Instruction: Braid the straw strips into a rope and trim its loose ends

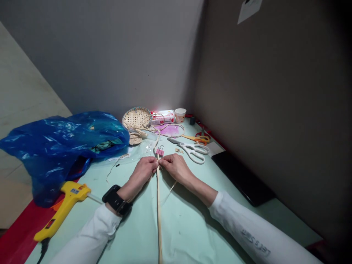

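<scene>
Cream strip [158, 212] at centre, running to the near edge; left hand [143, 170] and right hand [176, 168] pinch it, side by side; pink clip [160, 151] just beyond; white scissors [188, 147] far right; yellow glue gun [62, 209] near left

Table [192, 238] spreading pale green across lower frame, red band showing at lower left. Yellow glue gun [62, 211] lying lower left; blue plastic bag [77, 135] slumping above it. Near frame centre, woven basket [136, 118], pink-and-white packet [163, 117] and paper cup [180, 116] sitting in a row, far end; pink clip [159, 152] resting nearer. Right of centre, white-handled scissors [183, 145] lying just below orange scissors [196, 139]. Black flat slab [242, 178] stretching toward lower right. Small scraps [178, 150] lying left of the white handles.
</scene>
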A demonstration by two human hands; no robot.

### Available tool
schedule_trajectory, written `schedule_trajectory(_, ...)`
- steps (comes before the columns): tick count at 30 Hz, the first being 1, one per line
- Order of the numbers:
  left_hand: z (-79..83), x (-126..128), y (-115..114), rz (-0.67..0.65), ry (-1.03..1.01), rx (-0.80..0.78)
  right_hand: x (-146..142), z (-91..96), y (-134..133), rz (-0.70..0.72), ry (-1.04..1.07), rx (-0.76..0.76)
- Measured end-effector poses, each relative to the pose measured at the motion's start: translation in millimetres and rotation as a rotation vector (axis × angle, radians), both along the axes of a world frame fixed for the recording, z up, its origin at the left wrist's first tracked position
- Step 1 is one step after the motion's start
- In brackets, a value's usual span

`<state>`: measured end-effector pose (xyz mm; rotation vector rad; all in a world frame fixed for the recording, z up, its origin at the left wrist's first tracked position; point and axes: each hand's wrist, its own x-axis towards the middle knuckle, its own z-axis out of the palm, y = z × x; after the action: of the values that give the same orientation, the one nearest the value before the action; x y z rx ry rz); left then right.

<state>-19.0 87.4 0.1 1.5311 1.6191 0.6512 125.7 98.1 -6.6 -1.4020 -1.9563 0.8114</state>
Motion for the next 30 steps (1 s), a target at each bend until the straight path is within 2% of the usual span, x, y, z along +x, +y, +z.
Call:
schedule_trajectory(6, 8.0, 7, -7, -0.038, 0.271, 0.245, -3, 1.1, 0, -0.102, 0.006, -0.022)
schedule_trajectory(9, 9.0, 12, -12, -0.029, 0.361, 0.306, -8, 3.1, -2, -0.159, 0.014, -0.019)
schedule_trajectory(17, 6.1, 11, -13, -0.007, 0.412, 0.312, -13, 4.6, -7, -0.222, 0.039, -0.056)
schedule_trajectory(23, 12.6, 7, -18, 0.0, 0.347, 0.294, -12, 7.1, -7, -0.214, 0.06, -0.097)
schedule_trajectory(30, 22.5, 3, -33, -0.074, 0.311, 0.244, -11, 4.1, -5, -0.191, 0.108, -0.138)
